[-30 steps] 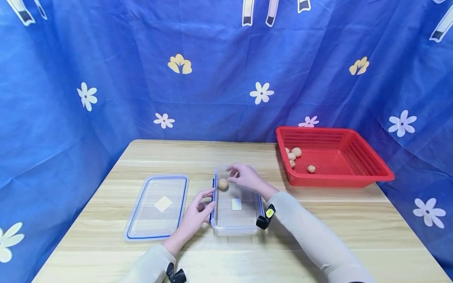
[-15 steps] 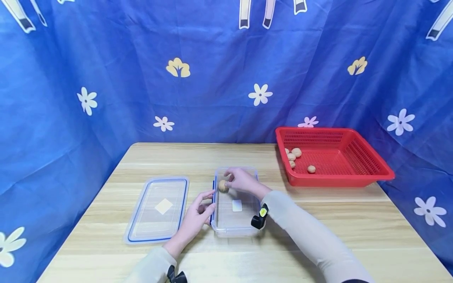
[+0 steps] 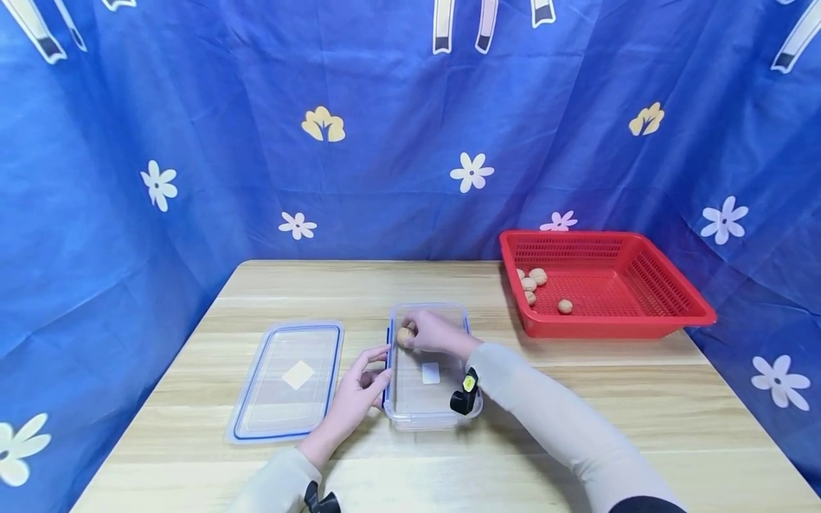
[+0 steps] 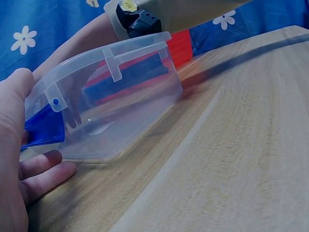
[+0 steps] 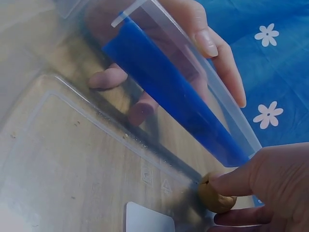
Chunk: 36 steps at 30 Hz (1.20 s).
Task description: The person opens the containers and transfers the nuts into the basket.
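Observation:
A clear plastic food container (image 3: pixel 410 410) with blue flaps stands lidless on the table. My left hand (image 3: pixel 353 392) grips its left side, with fingertips at the rim and other fingers (image 4: pixel 46 169) below the blue flap (image 4: pixel 46 128). Inside, near the far left corner, my right hand (image 3: pixel 436 333) pinches a walnut (image 3: pixel 405 338) between thumb and fingers. The right wrist view shows this walnut (image 5: pixel 215 194) low, close to the container's floor, partly covered by the thumb. A white square label (image 3: pixel 430 372) lies at the container's bottom.
The blue-edged lid (image 3: pixel 288 410) lies flat on the table, left of the container. At the back right stands a red perforated basket (image 3: pixel 609 328) with several walnuts (image 3: pixel 537 276) along its left side. A blue patterned curtain (image 3: pixel 398 192) hangs behind the table.
My right hand has moved down into the container and closed its fingers on the walnut there. The left hand has kept its hold on the side.

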{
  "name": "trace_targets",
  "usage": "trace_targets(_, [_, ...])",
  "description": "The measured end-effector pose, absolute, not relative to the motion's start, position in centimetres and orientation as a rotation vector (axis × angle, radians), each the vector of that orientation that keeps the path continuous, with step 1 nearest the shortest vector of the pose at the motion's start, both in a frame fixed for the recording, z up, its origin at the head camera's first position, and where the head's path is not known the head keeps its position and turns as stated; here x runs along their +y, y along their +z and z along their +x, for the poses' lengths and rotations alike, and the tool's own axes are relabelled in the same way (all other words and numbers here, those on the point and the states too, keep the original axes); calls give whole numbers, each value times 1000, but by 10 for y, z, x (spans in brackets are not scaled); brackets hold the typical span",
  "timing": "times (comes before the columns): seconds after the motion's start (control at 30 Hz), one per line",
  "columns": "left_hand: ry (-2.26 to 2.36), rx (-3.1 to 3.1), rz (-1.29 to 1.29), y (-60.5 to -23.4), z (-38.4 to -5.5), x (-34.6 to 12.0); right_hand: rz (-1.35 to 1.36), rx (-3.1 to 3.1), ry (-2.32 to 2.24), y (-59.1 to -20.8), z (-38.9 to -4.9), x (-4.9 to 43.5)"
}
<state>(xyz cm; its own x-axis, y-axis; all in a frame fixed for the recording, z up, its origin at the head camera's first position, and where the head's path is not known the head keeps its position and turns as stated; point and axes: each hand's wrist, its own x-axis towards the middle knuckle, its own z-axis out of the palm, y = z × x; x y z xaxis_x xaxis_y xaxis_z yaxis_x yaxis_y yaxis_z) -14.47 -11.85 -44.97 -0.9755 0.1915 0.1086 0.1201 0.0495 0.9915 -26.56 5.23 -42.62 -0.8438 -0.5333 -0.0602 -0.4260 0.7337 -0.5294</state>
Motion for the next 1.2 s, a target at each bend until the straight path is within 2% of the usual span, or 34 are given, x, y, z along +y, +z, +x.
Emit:
trace_targets(0.6, [2072, 2267, 308, -451, -146, -120, -863, 2737, -659, -427, -268, 45])
trace_targets(1.2, [2080, 2276, 315, -450, -144, -118, -869, 2773, -817, -420, -262, 69])
